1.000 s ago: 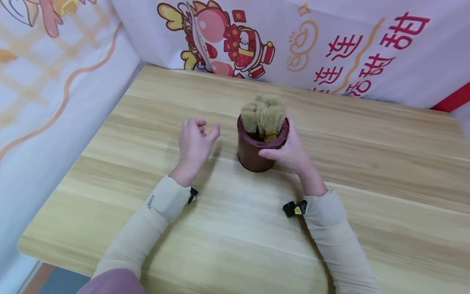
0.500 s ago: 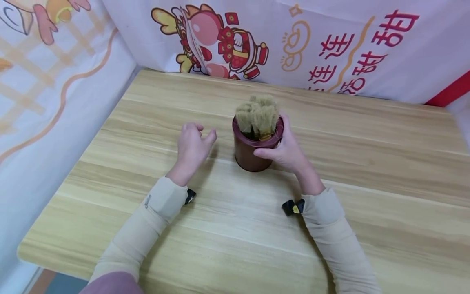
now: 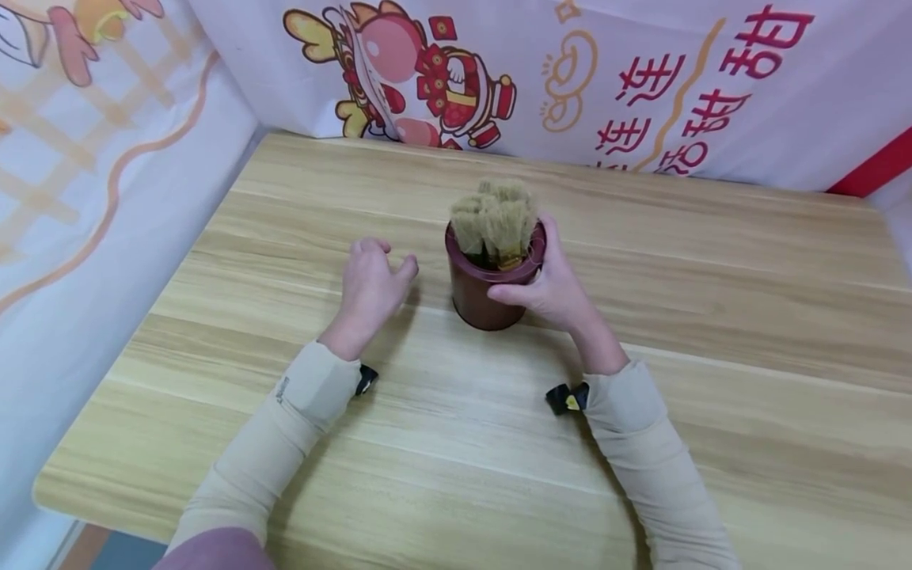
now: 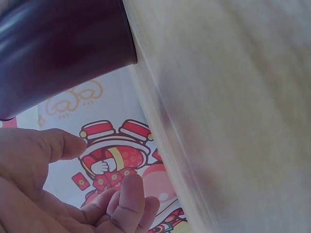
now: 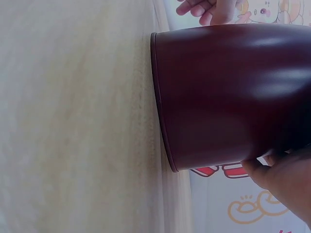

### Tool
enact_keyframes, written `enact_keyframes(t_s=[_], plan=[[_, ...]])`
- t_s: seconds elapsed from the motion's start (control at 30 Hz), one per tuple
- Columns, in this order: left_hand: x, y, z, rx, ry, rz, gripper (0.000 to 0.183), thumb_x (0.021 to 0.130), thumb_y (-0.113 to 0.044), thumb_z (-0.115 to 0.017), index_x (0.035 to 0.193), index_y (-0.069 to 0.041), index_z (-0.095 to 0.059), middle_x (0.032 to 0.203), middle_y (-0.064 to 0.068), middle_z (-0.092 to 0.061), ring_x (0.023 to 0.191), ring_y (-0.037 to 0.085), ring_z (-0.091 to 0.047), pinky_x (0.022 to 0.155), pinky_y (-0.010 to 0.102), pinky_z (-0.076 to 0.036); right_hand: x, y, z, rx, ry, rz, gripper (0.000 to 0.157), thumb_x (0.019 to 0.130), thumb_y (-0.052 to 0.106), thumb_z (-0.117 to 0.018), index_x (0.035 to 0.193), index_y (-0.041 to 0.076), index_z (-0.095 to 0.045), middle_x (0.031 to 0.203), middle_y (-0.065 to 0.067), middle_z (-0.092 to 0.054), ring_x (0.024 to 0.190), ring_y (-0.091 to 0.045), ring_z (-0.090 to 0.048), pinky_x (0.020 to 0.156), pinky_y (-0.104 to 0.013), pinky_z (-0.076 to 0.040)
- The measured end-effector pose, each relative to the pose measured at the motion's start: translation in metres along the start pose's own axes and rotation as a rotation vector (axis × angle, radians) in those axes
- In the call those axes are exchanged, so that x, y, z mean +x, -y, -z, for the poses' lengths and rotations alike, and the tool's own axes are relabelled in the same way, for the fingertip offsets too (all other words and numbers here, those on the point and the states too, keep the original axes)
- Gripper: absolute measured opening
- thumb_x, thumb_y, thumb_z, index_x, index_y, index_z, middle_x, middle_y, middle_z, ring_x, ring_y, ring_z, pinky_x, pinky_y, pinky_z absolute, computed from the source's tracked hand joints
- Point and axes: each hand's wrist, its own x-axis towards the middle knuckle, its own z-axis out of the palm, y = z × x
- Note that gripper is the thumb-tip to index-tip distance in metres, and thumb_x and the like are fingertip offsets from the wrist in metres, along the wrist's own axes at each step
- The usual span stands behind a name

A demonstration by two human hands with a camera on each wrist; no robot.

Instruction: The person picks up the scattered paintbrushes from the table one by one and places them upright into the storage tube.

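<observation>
A dark reddish-brown cylindrical pot stands upright on the wooden table. Out of its top stick several brushes, their pale bristles pointing up; the handles are hidden inside. My right hand grips the pot near its rim from the right, thumb across the front and fingers behind it. In the right wrist view the pot fills much of the picture. My left hand is apart from the pot on its left, fingers loosely curled and thumb out. Nothing is between those fingers in the left wrist view.
The wooden table has a rounded front left corner. Behind it hangs a white printed cloth with a cartoon figure and red characters. A second printed cloth borders the left side.
The head view has shifted slightly. The pot stays in its place with my right hand on it. My left thumb has bent in a little.
</observation>
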Motion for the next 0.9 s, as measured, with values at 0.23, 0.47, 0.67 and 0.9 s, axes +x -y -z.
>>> enact_keyframes(t_s=[0.23, 0.47, 0.67, 0.9], plan=[[-0.001, 0.002, 0.003, 0.021, 0.007, -0.014, 0.056, 0.094, -0.031, -0.057, 0.129, 0.01, -0.044, 0.128, 0.025, -0.046, 0.111, 0.037, -0.05, 0.099, 0.044, -0.046, 0.001, 0.002, -0.002, -0.022, -0.006, -0.007, 0.105, 0.069, 0.009, -0.086, 0.148, 0.011, -0.016, 0.151, -0.009, -0.032, 0.14, -0.019, -0.032, 0.119, -0.04, -0.023], [-0.001, 0.003, 0.004, 0.046, 0.014, -0.025, 0.056, 0.095, -0.031, -0.056, 0.129, 0.011, -0.043, 0.127, 0.026, -0.046, 0.11, 0.037, -0.05, 0.099, 0.045, -0.045, 0.001, -0.001, -0.001, -0.026, 0.036, 0.027, 0.114, 0.068, 0.02, -0.089, 0.151, 0.014, -0.012, 0.155, -0.007, -0.026, 0.144, -0.019, -0.027, 0.121, -0.04, -0.018], [-0.002, 0.005, 0.007, 0.063, 0.015, -0.02, 0.056, 0.095, -0.03, -0.056, 0.13, 0.012, -0.042, 0.127, 0.026, -0.046, 0.11, 0.037, -0.05, 0.099, 0.045, -0.046, 0.001, -0.002, 0.004, -0.138, 0.113, -0.011, 0.123, 0.068, 0.026, -0.088, 0.155, 0.018, -0.002, 0.161, -0.006, -0.013, 0.148, -0.021, -0.017, 0.123, -0.043, -0.01], [0.001, 0.006, 0.008, 0.072, 0.022, -0.021, 0.057, 0.095, -0.03, -0.056, 0.13, 0.012, -0.042, 0.128, 0.027, -0.045, 0.112, 0.037, -0.049, 0.102, 0.045, -0.044, -0.004, -0.003, 0.019, -0.29, 0.132, -0.054, 0.115, 0.067, 0.022, -0.088, 0.153, 0.011, -0.011, 0.158, -0.012, -0.023, 0.145, -0.028, -0.026, 0.12, -0.048, -0.019]])
